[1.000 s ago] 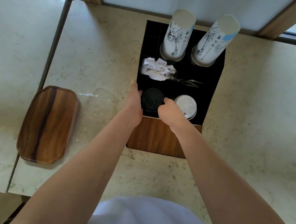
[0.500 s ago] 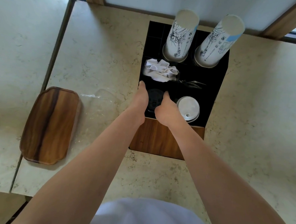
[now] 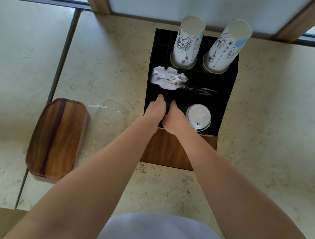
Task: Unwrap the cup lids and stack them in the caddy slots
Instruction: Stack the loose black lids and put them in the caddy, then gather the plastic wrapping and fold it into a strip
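Both hands reach into the near-left slot of the black compartmented caddy point(image 3: 228, 97) on the pale marble desk point(image 3: 105, 60). The left hand point(image 3: 154, 110) and right hand point(image 3: 173, 120) flank the round black plastic lids point(image 3: 167, 106), pressing them; each grip's closure cannot be told. White plastic lids point(image 3: 198, 115) fill the neighbouring slot.

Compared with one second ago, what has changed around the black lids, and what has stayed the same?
Both hands have closed in over the black lids and pushed down into the near left slot of the caddy: the left hand and right hand now nearly meet, hiding most of the stack. Whether they still grip it cannot be told. The white lids, cup stacks, napkins, wrap and wooden tray stayed put.
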A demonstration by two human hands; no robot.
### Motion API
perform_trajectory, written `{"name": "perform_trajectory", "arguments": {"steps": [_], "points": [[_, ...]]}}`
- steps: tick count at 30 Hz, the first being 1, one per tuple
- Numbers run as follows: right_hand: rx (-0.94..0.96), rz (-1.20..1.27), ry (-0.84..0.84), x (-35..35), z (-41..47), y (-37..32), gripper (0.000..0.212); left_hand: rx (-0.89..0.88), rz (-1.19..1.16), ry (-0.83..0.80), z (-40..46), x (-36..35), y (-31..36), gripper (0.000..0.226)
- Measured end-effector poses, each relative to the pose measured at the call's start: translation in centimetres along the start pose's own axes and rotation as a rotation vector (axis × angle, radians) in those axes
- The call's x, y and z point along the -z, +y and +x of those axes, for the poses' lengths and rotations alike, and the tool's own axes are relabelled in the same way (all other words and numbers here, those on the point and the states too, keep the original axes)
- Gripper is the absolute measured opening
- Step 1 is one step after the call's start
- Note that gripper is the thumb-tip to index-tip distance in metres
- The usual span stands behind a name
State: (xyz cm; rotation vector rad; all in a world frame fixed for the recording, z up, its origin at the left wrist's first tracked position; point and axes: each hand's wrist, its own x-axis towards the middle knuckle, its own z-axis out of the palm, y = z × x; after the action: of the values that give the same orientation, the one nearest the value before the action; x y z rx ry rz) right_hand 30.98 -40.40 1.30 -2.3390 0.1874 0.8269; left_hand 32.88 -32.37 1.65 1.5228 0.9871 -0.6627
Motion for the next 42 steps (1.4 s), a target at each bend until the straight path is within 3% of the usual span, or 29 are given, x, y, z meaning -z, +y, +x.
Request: {"name": "perform_trajectory", "arguments": {"steps": [4, 10, 14, 17, 20, 23, 26, 31, 34, 37, 39, 42], "points": [[0.037, 0.013, 0.048, -0.6, -0.1, 0.2, 0.081, -0.105, 0.174, 0.060, -0.4, -0.4, 0.1, 0.048], [0.127, 0.078, 0.182, -2.7, -2.0, 1.0, 0.087, -0.330, 0.762, 0.164, -0.5, -0.1, 0.4, 0.016], [0.254, -0.159, 0.251, -3.6, -3.5, 2.4, 0.073, -0.483, 0.839, 0.356, -0.8, 0.1, -0.5, 0.037], [0.401, -0.402, 0.294, -4.2, -5.0, 3.6, 0.069, -0.696, 0.835, 0.417, -1.2, 0.1, -1.3, 0.023], [0.403, -0.609, 0.261, -4.1, -4.9, 3.9, 0.069, -0.969, 0.761, 0.341, -1.8, 0.8, -2.1, 0.026], [0.387, -0.601, 0.255, -3.7, -4.5, 3.7, 0.065, -1.181, 0.922, 0.234, -2.3, 2.6, -4.3, 0.040], [0.424, -0.669, 0.266, -3.8, -4.4, 3.7, 0.061, -1.171, 1.275, 0.180, -2.5, 3.7, -7.5, 0.056], [0.433, -0.681, 0.292, -2.1, -3.9, 3.3, 0.051, -1.003, 1.425, 0.205, -2.9, 3.0, -8.3, 0.064], [0.466, -0.709, 0.266, -1.2, -3.8, 2.9, 0.042, -0.943, 1.417, 0.149, -3.1, 3.1, -7.2, 0.062], [0.400, -0.623, 0.213, -0.2, -3.8, 1.7, 0.031, -0.864, 1.144, 0.019, -4.0, 4.4, -5.6, 0.061], [0.315, -0.469, 0.232, 0.3, -4.4, 1.0, 0.034, -0.896, 0.890, 0.106, -5.2, 6.0, -5.9, 0.054], [0.336, -0.249, 0.339, -0.7, -6.4, 0.9, 0.047, -0.948, 0.601, 0.332, -7.0, 9.2, -9.7, 0.042]]}}
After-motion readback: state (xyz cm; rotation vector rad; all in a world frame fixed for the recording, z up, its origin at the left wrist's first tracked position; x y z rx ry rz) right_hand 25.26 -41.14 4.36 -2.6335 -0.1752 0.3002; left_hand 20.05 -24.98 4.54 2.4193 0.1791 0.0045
